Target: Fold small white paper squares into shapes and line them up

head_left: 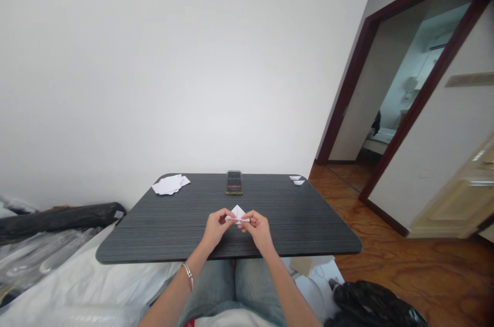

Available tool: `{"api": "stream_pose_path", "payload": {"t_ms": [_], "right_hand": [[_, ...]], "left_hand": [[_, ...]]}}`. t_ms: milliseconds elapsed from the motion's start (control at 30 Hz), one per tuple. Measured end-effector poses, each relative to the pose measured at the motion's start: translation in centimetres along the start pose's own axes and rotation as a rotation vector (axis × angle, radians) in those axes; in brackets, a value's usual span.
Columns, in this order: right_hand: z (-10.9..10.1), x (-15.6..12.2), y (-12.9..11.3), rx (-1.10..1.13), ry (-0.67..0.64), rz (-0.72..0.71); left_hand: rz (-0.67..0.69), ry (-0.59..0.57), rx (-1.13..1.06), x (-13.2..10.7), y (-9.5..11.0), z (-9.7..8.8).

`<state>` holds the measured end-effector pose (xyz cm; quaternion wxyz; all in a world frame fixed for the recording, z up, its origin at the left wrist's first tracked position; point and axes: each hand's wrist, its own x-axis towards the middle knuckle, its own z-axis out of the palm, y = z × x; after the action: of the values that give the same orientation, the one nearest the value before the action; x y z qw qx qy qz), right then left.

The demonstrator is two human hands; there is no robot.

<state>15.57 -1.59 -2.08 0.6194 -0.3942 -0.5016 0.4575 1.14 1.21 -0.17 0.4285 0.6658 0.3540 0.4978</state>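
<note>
A small piece of folded white paper (237, 211) is held between both hands just over the front half of the dark table. Its upper part forms a pointed triangle, with a folded strip along the lower edge. My left hand (218, 223) pinches the paper's left end between thumb and fingers. On the opposite end, the thumb and fingers of my right hand (258, 225) close in the same way. The fingertips cover parts of the lower fold.
The dark table (185, 229) stands against a white wall. A stack of white paper sheets (169, 184) lies at its back left, a phone (234, 183) at the back middle, and two small folded papers (297, 180) at the back right. A black plastic bag (374, 304) is on the floor.
</note>
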Motion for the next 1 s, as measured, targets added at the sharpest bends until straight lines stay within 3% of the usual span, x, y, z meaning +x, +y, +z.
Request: {"api": "stream_pose_path", "payload": {"t_ms": [300, 533, 1000], "right_hand": [[0.09, -0.07, -0.14, -0.053, 0.015, 0.0], [0.1, -0.27, -0.29, -0.094, 0.037, -0.077], [0.02, 0.13, 0.4, -0.091, 0.046, -0.036]], "left_hand": [[0.052, -0.017, 0.096, -0.09, 0.13, -0.03], [0.135, -0.028, 0.179, -0.29, 0.29, -0.04], [-0.128, -0.064, -0.206, 0.31, -0.22, 0.3]]}}
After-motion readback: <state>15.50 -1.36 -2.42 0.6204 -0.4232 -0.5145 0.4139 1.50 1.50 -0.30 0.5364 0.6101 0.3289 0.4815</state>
